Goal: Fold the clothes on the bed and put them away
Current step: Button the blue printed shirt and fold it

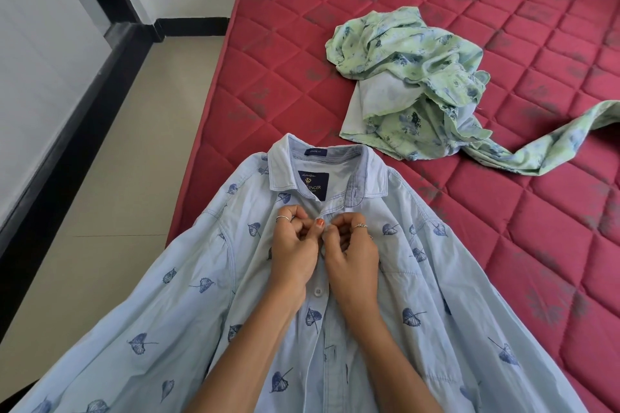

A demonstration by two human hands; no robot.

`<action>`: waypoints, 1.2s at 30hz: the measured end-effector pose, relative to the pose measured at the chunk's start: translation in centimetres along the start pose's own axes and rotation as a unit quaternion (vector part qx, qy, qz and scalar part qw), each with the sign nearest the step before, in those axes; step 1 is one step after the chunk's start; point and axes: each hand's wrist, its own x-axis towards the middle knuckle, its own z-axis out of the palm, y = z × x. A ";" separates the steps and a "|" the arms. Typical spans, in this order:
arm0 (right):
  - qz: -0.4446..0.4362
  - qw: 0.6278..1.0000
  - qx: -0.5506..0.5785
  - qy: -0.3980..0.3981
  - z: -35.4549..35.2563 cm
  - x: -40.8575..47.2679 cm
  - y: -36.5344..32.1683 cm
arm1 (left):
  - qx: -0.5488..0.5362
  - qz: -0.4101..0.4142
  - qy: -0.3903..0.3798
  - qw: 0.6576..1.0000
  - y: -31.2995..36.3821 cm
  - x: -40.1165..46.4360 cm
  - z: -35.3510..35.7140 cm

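Both hands, left hand (295, 245) and right hand (350, 245), pinch the blue shirt (335, 329) placket near its collar, buttoning; folding hasn't begun, and the green garment (412, 90) lies crumpled beyond.

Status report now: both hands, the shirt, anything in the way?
Left hand and right hand pinch the blue shirt placket below the collar. Shirt spread flat, unfolded. Green garment crumpled beyond, apart.

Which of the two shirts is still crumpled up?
The green shirt, bunched up further up the bed. The blue leaf-print shirt lies spread flat under both hands.
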 end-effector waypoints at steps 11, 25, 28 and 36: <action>0.064 0.989 0.002 -0.132 -2.5 1.8 -0.6 | 0.132 0.023 -0.044 0.990 0.6 0.2 -1.3; -0.040 0.967 -0.245 -0.060 -2.6 -8.4 -0.4 | 0.342 0.222 -0.069 0.910 -2.2 -6.7 -5.6; -0.045 0.953 -0.293 -0.066 -2.3 -8.2 -1.2 | 0.369 0.245 -0.059 0.895 -2.7 -7.2 -5.6; -0.027 0.850 -0.510 -0.130 -1.4 -6.3 -3.7 | 0.391 0.204 -0.008 0.897 -1.8 -8.3 -4.4</action>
